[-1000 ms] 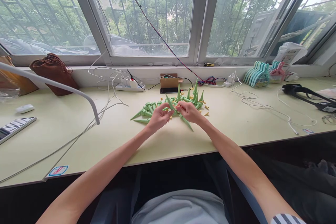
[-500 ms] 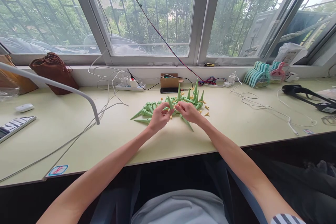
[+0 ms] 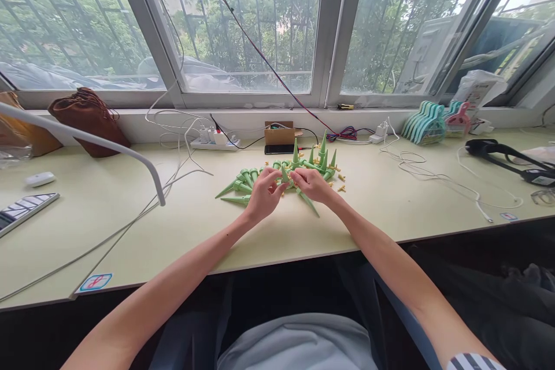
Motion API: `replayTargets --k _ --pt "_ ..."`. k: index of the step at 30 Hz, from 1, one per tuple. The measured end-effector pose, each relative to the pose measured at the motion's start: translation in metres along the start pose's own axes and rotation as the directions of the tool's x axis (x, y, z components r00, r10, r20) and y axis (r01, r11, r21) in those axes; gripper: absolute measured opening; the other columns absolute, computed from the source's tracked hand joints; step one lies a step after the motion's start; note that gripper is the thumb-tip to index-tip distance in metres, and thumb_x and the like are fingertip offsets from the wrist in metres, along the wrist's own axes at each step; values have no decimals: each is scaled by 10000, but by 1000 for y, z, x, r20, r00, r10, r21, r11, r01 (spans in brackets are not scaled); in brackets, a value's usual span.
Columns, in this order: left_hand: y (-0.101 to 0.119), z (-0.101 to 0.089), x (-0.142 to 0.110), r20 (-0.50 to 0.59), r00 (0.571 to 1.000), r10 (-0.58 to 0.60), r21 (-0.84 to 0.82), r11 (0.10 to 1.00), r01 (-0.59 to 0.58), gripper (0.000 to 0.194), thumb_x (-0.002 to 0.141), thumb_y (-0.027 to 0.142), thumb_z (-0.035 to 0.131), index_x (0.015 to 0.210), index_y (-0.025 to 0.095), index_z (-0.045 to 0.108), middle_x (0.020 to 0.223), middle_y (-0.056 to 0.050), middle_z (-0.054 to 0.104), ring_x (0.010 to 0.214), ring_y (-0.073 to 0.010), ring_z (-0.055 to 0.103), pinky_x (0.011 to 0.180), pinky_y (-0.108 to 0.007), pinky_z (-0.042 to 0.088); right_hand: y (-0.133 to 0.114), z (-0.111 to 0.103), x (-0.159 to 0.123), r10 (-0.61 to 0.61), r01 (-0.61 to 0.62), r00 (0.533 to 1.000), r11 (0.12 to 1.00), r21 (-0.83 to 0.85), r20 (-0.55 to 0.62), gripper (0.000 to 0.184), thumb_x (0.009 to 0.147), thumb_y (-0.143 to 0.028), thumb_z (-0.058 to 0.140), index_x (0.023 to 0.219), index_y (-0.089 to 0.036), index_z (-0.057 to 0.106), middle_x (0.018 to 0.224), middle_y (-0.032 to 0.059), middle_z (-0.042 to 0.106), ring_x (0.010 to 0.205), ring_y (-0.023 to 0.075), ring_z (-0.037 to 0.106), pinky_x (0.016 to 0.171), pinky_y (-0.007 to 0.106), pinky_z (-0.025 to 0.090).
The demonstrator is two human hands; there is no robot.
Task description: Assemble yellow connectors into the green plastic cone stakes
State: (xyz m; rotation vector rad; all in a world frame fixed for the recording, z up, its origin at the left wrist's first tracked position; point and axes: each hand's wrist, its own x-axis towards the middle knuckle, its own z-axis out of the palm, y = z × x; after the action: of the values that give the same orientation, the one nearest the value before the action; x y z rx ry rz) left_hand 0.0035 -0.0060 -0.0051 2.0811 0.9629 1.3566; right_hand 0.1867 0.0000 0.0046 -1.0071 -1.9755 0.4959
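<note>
My left hand is closed around a green watering spike, whose tapered tip points up between my hands. Fingers of my right hand are pinched together against the side of that spike; whatever is between them is too small and hidden to make out. Around and behind both hands lies a pile of similar green spikes. Some stand on end, like the upright spike at the back, and others lie flat, like the spike left of my left hand. Small yellow T-shaped pieces are scattered among them.
Behind the pile, a phone lies before a small cardboard box. A power strip and loose white cables lie farther out. A grey curved bar crosses the left side. Teal hangers stand at right.
The spike in my left hand has tilted, its tip now lower and slightly farther right. Both hands stay nearly in place, with slight finger shifts.
</note>
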Motion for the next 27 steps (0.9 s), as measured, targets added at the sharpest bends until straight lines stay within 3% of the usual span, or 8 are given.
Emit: replayTargets --k 4,7,10,13,16,22,25,27 --pt "2 -1 1 -39 998 -53 -24 998 53 231 860 400 654 958 201 585 1006 -31 550 507 -39 452 468 -214 414 -1 -1 0 -3 4 997 1000 8 -72 459 980 -514 392 643 -203 388 587 -21 422 571 123 369 580 274 291" --pt "3 -2 3 -25 983 -180 -127 976 175 291 877 471 620 875 189 545 822 -1 567 444 -49 447 431 -213 369 -2 -3 0 9 -5 991 1000 27 -132 462 982 -532 390 661 -201 402 592 -24 411 570 120 358 576 271 288" --pt "4 -3 4 137 933 -334 -267 894 359 480 904 602 511 730 158 565 629 -3 530 387 -74 438 386 -226 320 -2 -4 -2 1 4 990 999 41 -138 452 982 -531 400 675 -200 409 608 -25 412 575 117 348 575 267 288" --pt "5 -4 5 326 842 -430 -357 769 531 584 887 660 489 699 125 629 650 -47 569 411 -89 468 379 -231 325 -4 -4 -3 -26 30 996 998 49 -83 447 976 -529 410 674 -200 401 620 -26 406 583 115 341 580 265 293" --pt "6 -6 6 375 807 -455 -384 716 582 567 867 646 541 718 113 661 681 -56 585 432 -85 473 389 -230 341 -4 -4 -3 -29 32 999 997 68 -41 439 972 -528 414 676 -204 393 605 -34 380 579 114 327 575 264 294" --pt "6 -10 4 382 847 -369 -342 795 500 512 861 630 574 735 139 641 676 -35 603 440 -72 466 421 -227 357 -4 -4 -3 -14 17 999 995 100 -34 421 973 -509 409 677 -211 376 592 -38 367 570 116 323 566 267 286" --pt "7 -10 2 309 898 -312 -233 891 390 424 821 577 662 734 167 601 516 27 510 421 -79 448 430 -218 353 -4 -4 -3 -6 9 1000 996 92 -28 437 974 -521 397 666 -212 370 593 -33 381 569 117 332 563 268 286" --pt "7 -9 1 238 927 -290 -190 922 338 382 767 530 735 750 176 592 535 34 520 428 -78 448 418 -213 343 -4 -4 -3 0 1 1000 996 88 -18 450 978 -532 383 662 -212 370 587 -29 393 572 121 346 566 270 293"
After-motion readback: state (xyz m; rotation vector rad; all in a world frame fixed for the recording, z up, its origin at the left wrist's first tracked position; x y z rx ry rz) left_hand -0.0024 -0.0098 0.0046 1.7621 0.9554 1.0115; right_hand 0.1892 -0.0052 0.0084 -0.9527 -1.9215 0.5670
